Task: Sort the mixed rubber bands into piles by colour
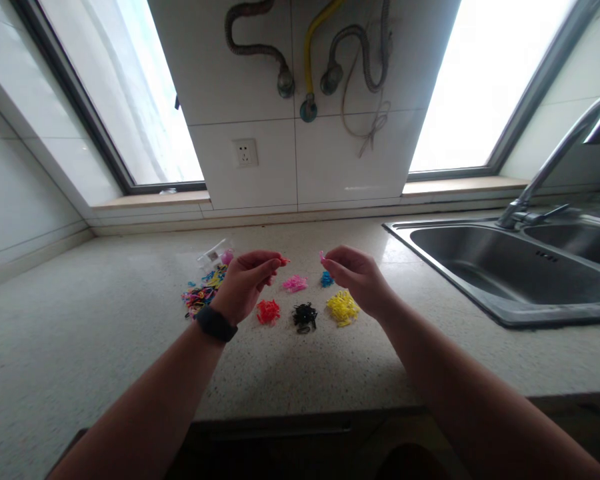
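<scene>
My left hand [247, 280] is raised above the counter, its fingers pinched on a small red rubber band [283, 261]. A dark band sits on that wrist. My right hand [355, 275] is raised opposite it, pinching a small pink rubber band [322, 255]. Below my hands lie sorted little heaps of bands: red [268, 311], black [305, 317], yellow [343, 308], pink [295, 283] and blue [326, 279]. A mixed pile of coloured bands [201, 291] lies left of my left hand, beside a clear plastic bag [213, 254].
The speckled stone counter [80, 333] runs to a tiled wall with a socket [245, 153] and hoses. A steel sink [505, 267] with a tap [555, 157] is at the right. Windows flank the wall.
</scene>
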A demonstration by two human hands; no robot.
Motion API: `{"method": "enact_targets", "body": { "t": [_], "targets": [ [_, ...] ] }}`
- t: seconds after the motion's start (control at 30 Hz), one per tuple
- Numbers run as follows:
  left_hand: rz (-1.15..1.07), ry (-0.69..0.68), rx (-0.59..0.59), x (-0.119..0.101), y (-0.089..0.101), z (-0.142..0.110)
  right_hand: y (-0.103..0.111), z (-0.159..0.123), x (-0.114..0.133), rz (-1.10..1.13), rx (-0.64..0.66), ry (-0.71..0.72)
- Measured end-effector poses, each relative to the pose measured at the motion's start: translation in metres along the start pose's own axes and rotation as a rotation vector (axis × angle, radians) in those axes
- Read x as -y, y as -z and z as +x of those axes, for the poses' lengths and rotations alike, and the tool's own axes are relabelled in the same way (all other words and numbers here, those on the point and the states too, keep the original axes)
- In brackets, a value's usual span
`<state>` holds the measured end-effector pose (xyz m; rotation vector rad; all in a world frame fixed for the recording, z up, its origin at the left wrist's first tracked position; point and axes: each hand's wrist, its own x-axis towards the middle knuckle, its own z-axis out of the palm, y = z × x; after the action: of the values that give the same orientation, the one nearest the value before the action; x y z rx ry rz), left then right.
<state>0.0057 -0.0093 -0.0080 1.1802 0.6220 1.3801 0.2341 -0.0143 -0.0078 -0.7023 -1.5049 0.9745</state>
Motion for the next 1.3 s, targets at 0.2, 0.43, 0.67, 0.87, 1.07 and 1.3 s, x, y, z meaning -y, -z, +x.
{"method": "enact_targets", "body": {
  "t": [0.2, 0.43, 0.67, 0.87, 1.07, 1.3],
  "targets": [
    [0.008, 0.022, -0.014, -0.003, -0.002, -0.001, 0.002, 0.000, -0.001, -0.022, -0.001, 0.002],
    [0.085, -0.021, 0.080, -0.012, 0.004, -0.002, 0.003, 0.001, 0.000, -0.046, -0.010, 0.004],
    [0.144, -0.059, 0.073, -0.026, 0.015, -0.001, 0.005, 0.000, 0.000, -0.080, -0.001, -0.017],
    [0.321, -0.086, 0.168, -0.029, 0.030, 0.001, 0.006, 0.001, -0.001, -0.070, 0.010, -0.009],
    [0.361, -0.085, 0.263, -0.029, 0.034, 0.001, 0.007, 0.001, -0.001, -0.058, 0.053, -0.009],
    [0.326, -0.072, 0.272, -0.029, 0.034, 0.000, 0.006, 0.000, 0.001, -0.061, 0.055, -0.019]
  ]
}}
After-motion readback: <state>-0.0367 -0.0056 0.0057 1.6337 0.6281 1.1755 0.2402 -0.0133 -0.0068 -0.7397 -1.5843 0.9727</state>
